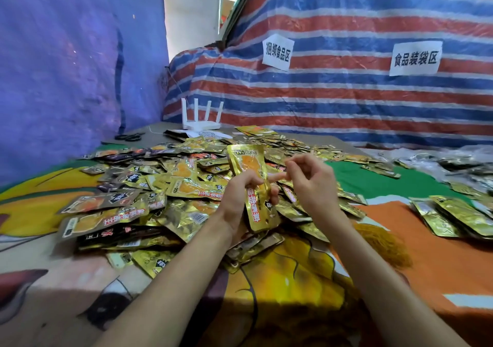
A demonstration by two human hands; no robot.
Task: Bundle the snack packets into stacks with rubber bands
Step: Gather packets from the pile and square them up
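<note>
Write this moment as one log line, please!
left hand: holds packet stack upright | right hand: fingers curled beside it | loose packets: heaped beneath

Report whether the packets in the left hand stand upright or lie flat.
Upright, slightly tilted: the left hand grips the packets mid-length, top end above the pile.

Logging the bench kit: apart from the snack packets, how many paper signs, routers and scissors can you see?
White paper signs with black writing: 2
White four-antenna router: 1
Black-handled scissors: 1
Total: 4
</note>
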